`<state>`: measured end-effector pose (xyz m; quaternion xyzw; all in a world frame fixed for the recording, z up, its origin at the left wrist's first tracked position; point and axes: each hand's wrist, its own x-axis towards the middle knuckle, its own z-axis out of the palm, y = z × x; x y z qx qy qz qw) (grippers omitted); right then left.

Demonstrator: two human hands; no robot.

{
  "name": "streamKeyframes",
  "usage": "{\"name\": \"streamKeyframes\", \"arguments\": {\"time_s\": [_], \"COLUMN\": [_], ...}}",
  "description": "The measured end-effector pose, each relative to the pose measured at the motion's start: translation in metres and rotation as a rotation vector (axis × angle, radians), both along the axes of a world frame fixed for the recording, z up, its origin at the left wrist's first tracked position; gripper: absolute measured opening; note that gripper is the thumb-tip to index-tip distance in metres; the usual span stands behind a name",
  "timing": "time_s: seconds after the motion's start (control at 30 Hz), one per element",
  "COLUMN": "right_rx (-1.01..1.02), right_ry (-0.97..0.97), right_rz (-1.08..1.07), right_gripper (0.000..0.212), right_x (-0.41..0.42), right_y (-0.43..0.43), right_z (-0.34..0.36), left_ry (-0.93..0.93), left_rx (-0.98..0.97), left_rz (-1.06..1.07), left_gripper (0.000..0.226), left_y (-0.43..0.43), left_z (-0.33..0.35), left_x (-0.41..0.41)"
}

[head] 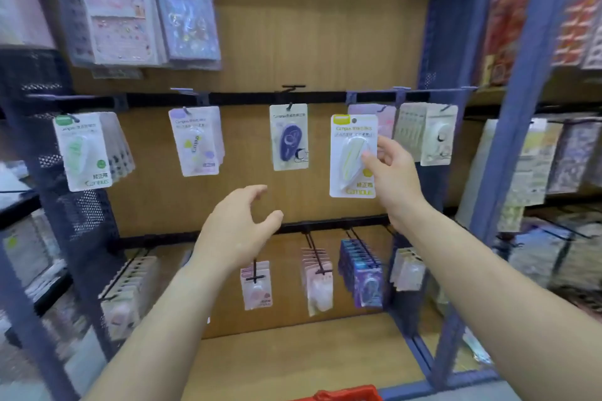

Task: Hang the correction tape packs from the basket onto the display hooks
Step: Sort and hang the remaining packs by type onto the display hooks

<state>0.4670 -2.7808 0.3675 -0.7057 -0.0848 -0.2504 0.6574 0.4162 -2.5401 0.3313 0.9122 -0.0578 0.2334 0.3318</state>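
My right hand (pixel 392 172) pinches a yellow-labelled correction tape pack (pixel 350 156) by its right edge and holds it upright in front of the upper rail, just left of the pink packs (pixel 386 120) on their hook. My left hand (pixel 241 228) hovers lower, fingers loosely curved, holding nothing. More packs hang on the upper hooks: green (pixel 83 151), pale purple (pixel 195 142), dark purple (pixel 289 137) and white (pixel 438 135). The red basket (pixel 350 394) shows only its rim at the bottom edge.
A lower rail carries further hooks with pink packs (pixel 255 285), (pixel 317 283) and purple packs (pixel 361 273). Sticker sheets (pixel 136 6) hang above left. Blue shelf posts (pixel 521 107) frame the bay on the right; a wooden shelf board (pixel 293 352) lies below.
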Motion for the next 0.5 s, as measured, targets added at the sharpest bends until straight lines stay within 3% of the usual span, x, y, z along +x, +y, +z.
{"name": "streamKeyframes", "arguments": {"time_s": [0.27,0.5], "right_rx": [0.045,0.053], "right_ry": [0.054,0.218], "right_rz": [-0.169,-0.185], "right_gripper": [0.025,0.027], "right_x": [0.023,0.031], "right_y": [-0.139,-0.189], "right_z": [-0.015,-0.111], "left_ry": [0.035,0.209], "left_rx": [0.171,0.278], "left_rz": [-0.149,-0.216], "left_gripper": [0.06,0.061], "left_y": [-0.118,-0.168], "left_z": [0.009,-0.077], "left_x": [0.052,0.074]}}
